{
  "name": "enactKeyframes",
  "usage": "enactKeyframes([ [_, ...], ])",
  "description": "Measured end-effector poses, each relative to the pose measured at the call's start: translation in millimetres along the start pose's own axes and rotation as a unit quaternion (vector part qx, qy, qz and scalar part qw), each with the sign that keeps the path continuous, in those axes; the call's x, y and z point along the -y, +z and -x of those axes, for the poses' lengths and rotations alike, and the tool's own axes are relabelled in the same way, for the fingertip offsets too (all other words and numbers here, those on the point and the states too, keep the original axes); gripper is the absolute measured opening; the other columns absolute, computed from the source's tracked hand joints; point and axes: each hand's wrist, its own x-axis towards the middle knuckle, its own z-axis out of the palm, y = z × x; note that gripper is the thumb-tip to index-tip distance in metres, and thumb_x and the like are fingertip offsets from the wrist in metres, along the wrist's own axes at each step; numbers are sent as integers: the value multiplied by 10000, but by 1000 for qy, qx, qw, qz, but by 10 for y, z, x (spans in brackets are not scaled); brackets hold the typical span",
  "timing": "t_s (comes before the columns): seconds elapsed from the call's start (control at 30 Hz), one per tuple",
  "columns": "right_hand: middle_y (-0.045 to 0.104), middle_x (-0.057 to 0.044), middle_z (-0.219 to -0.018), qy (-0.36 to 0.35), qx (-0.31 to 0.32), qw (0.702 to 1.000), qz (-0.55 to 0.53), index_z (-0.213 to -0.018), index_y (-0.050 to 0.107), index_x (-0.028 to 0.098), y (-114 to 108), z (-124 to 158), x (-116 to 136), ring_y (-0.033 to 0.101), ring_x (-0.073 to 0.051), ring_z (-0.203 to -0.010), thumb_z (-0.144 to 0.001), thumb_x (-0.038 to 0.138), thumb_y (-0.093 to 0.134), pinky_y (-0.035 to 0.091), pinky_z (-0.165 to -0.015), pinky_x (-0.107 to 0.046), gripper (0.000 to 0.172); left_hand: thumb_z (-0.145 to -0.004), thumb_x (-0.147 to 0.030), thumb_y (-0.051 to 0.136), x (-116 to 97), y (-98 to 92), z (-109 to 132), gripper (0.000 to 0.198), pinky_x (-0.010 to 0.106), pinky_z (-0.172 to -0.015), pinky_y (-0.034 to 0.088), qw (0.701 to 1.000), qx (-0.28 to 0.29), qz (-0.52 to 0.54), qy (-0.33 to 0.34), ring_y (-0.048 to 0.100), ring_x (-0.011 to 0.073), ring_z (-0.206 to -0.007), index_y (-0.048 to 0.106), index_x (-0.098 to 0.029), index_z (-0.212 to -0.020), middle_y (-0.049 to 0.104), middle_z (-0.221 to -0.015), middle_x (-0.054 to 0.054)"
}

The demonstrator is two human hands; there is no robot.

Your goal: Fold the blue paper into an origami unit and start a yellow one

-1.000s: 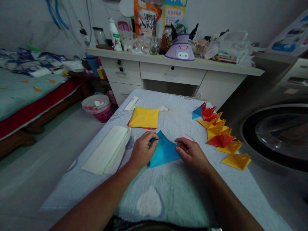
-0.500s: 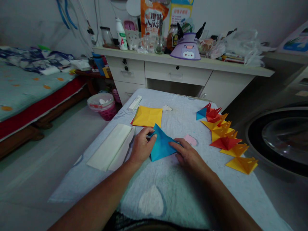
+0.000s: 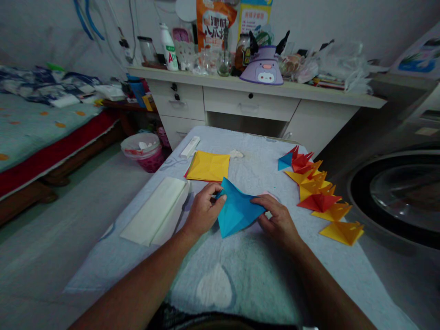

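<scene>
A blue sheet of origami paper (image 3: 239,208), creased and partly opened out, is held between my two hands above the cloth-covered table. My left hand (image 3: 205,208) is closed on its left edge, thumb and fingers pinching the paper. At the right corner, my right hand (image 3: 277,217) pinches the sheet between thumb and fingers. Just beyond my left hand lies a stack of yellow paper squares (image 3: 208,166), with a little red showing at its edge. A row of folded paper pieces (image 3: 321,201) in yellow, red and blue runs down the table's right side.
A folded whitish packet (image 3: 156,211) lies left of my left hand. Farther back on the table is a small white box (image 3: 190,147). A pink bin (image 3: 147,153) stands on the floor at left, and a washing machine (image 3: 412,137) is close on the right.
My right hand has gone from resting fingertips on the blue paper to pinching its right corner. The paper is lifted and opened wider; the view has shifted slightly.
</scene>
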Motion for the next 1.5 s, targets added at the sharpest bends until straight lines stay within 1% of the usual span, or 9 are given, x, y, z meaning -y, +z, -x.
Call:
enactKeyframes([
  [0.1, 645, -91, -1143, -10, 40, 999, 10, -1189, 621, 259, 20, 8, -10, 639, -220, -1033, -819, 104, 539, 534, -886, -390, 410, -866, -310, 548, -5, -2, -4, 143, 233, -643, 479, 1000, -14, -4, -24, 596, 157, -771, 603, -189, -918, 641, -875, 16],
  [0.23, 655, -103, -1147, -26, 62, 997, 31, -1121, 668, 240, 25, 17, -23, 653, -225, -1009, -830, 136, 565, 546, -860, -380, 326, -867, -296, 545, -6, -5, -10, 148, 241, -654, 486, 999, -21, -5, -34, 605, 162, -777, 615, -183, -931, 654, -880, 19],
  [0.43, 681, -79, -1094, -9, 35, 999, -6, -1063, 688, 248, -23, 7, -29, 669, -206, -967, -865, 160, 541, 551, -838, -360, 262, -876, -290, 548, 9, 1, 2, 135, 244, -709, 495, 1000, 1, 7, -20, 609, 163, -838, 603, -181, -933, 640, -919, 27],
  [0.6, 686, -67, -1100, 9, -16, 1000, 8, -1085, 681, 263, -54, 3, -65, 650, -225, -1041, -845, 140, 537, 503, -951, -413, 306, -876, -290, 553, 40, 14, -1, 132, 236, -702, 491, 999, -11, 41, -17, 611, 154, -812, 606, -180, -925, 644, -895, 24],
  [0.87, 721, -54, -987, -15, -42, 999, 0, -1016, 701, 254, -21, 0, -124, 687, -198, -940, -847, 128, 535, 547, -877, -365, 269, -861, -293, 556, 46, -7, -33, 164, 246, -695, 483, 997, -31, 41, -66, 616, 158, -780, 626, -172, -946, 668, -886, 19],
  [1.0, 730, -44, -946, -13, -41, 999, -7, -990, 697, 253, 3, 0, -126, 696, -181, -888, -847, 110, 545, 564, -804, -321, 252, -834, -253, 568, 2, 0, -32, 176, 272, -774, 483, 999, -10, 15, -37, 622, 186, -908, 644, -168, -969, 668, -979, 45],
  [1.13, 723, -35, -933, 8, -46, 998, -32, -961, 682, 251, -20, -6, -83, 687, -179, -892, -840, 111, 549, 544, -837, -333, 227, -826, -242, 573, -6, -4, -25, 131, 286, -812, 474, 1000, -10, 6, 4, 610, 199, -983, 645, -175, -913, 654, -1035, 60],
  [1.33, 704, -45, -1008, 66, -30, 993, -89, -931, 635, 239, -51, -8, -31, 667, -179, -868, -810, 135, 587, 538, -733, -296, 167, -802, -243, 603, -33, -4, -9, 93, 277, -807, 472, 1000, -1, 10, 9, 607, 194, -978, 620, -171, -857, 644, -1058, 64],
  [1.5, 706, -56, -1034, 56, -28, 993, -103, -881, 623, 238, -58, -25, 11, 655, -207, -959, -816, 166, 616, 498, -884, -371, 97, -811, -246, 586, -50, 1, -12, 106, 255, -761, 473, 999, 3, 26, -20, 612, 173, -884, 623, -166, -869, 661, -963, 41],
])
